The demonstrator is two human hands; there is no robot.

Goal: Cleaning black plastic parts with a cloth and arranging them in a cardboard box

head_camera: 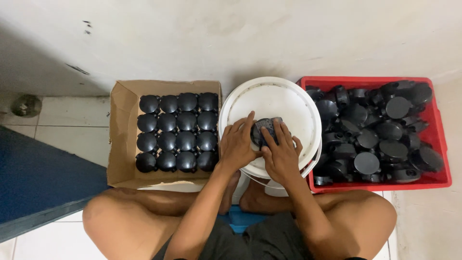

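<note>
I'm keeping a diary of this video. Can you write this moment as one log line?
left hand: holds round black part | right hand: presses same part | on: white bucket lid | left: cardboard box, parts in rows | right: red crate, loose parts

both forearms reach forward from crossed bare legs and meet in the middle; the left hand [238, 144] and right hand [280, 153] sit side by side, touching, fingers curled and pressing down together

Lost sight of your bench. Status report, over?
Left hand and right hand both in a grip on one black round part, atop white bucket lid. Nothing in the way.
</note>
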